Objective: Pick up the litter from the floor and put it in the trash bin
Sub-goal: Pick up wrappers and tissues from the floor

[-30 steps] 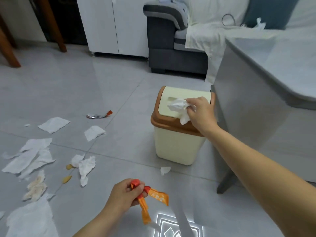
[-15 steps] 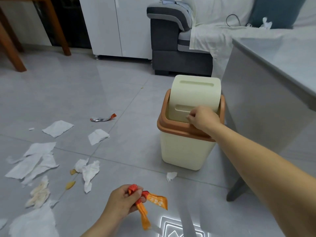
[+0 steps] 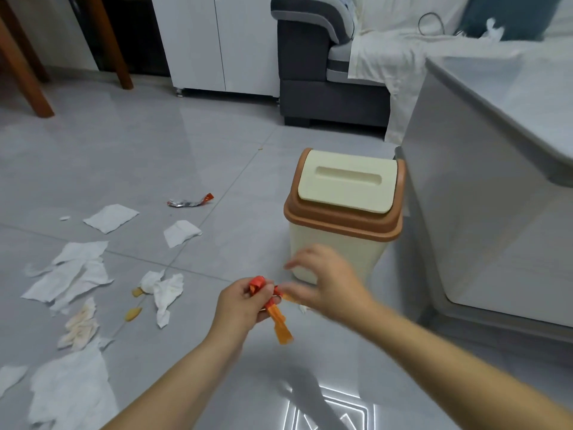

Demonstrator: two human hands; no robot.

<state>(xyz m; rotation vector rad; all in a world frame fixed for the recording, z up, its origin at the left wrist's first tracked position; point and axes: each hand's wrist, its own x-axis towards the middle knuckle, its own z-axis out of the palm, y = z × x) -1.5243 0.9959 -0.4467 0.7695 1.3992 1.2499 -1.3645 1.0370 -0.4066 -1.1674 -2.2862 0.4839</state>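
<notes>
My left hand (image 3: 240, 301) grips a bundle of crumpled red and orange wrappers (image 3: 273, 308), with an orange strip hanging down from it. My right hand (image 3: 328, 280), blurred by motion, sits just right of the wrappers with fingers spread, and its lower fingers are at the wrapper's right end. The cream trash bin (image 3: 341, 249) with a brown rim stands behind my right hand, its swing lid level and closed. On the floor to the left lie white tissues (image 3: 110, 217), more tissues (image 3: 166, 290), a silver and red wrapper (image 3: 189, 202) and yellow crumbs (image 3: 133, 313).
A grey table (image 3: 483, 212) stands right of the bin, close to it. A dark sofa (image 3: 313, 66) with a white cloth and a white cabinet (image 3: 217, 41) are at the back. Wooden legs (image 3: 21, 69) stand far left. A tissue scrap (image 3: 303, 308) lies under my right hand.
My right hand pushed the white tissue through the swing lid, then drew back toward my left hand. The lid has swung back level. My left hand rose slightly with the wrappers.
</notes>
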